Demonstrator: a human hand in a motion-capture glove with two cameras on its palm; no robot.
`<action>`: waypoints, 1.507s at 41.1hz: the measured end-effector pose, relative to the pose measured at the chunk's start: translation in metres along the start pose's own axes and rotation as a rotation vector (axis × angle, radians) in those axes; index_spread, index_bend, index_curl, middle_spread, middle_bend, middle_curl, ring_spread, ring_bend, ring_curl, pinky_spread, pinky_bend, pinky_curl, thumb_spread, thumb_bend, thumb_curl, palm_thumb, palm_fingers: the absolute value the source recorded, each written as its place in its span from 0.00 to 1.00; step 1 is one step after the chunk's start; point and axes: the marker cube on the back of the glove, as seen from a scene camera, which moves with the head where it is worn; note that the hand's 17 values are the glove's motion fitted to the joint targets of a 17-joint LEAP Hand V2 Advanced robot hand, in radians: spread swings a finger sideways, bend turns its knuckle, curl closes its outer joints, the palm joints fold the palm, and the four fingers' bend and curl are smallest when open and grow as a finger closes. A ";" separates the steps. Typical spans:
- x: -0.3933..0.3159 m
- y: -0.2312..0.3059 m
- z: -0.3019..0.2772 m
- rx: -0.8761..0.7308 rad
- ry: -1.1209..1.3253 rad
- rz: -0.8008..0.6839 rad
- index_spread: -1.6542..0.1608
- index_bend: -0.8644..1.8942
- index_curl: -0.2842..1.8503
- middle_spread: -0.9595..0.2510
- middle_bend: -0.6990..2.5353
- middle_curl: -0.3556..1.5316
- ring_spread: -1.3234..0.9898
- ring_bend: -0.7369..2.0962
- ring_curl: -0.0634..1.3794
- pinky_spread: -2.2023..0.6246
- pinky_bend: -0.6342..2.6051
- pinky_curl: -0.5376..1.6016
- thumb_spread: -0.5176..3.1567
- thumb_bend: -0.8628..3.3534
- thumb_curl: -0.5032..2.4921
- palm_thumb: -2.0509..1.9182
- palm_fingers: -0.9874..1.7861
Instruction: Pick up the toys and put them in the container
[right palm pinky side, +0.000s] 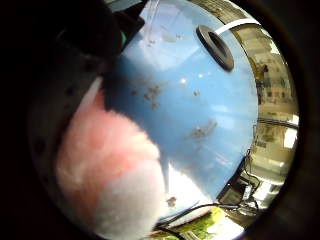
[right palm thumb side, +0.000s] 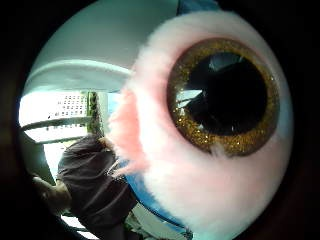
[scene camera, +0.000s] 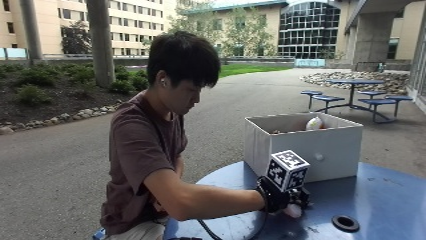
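So I'm sat at the left of the outside shot, arm reaching across to the lower middle of the frame, where my right hand (scene camera: 279, 199) is down on the blue table (scene camera: 373, 200) with my fingers curled round a pink plush toy (scene camera: 293, 210). You only see a bit of pink poking out under the glove there, but in the palm views the toy is right up against my palm: fuzzy pink and white fur, soft and squashy looking, plus one big round glossy black eye (right palm thumb side: 226, 95) with a gold glitter ring. Can't really tell its long axis, it just reads as a roundish lump. The thing that matters next: the container (scene camera: 303, 145) sits just up and right of my hand in the frame, further from me across the table, a square grey fabric-looking box with an open top. Its rim is higher than my hand, so I reckon I'll need to lift up and over the near wall. There's already a pale rounded toy (scene camera: 314, 123) peeking out inside. Further right, a round black-rimmed hole (scene camera: 345, 222) in the table, which is smooth but speckled with bits of dirt.
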 end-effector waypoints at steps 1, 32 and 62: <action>-0.003 -0.003 0.001 0.022 -0.008 0.001 0.82 0.51 0.28 0.60 0.49 0.45 0.45 0.42 0.34 0.65 0.38 0.40 0.48 0.28 0.34 0.71 0.78; -0.025 0.010 -0.048 -0.078 -0.056 0.257 0.94 0.75 0.44 0.72 0.64 0.57 0.45 0.69 0.54 0.64 0.47 0.49 0.26 0.30 0.48 0.73 0.77; -0.145 -0.015 -0.358 0.056 0.203 0.365 0.83 0.80 0.56 0.66 0.71 0.66 0.37 0.69 0.61 0.68 0.49 0.53 0.23 0.23 0.51 0.67 0.51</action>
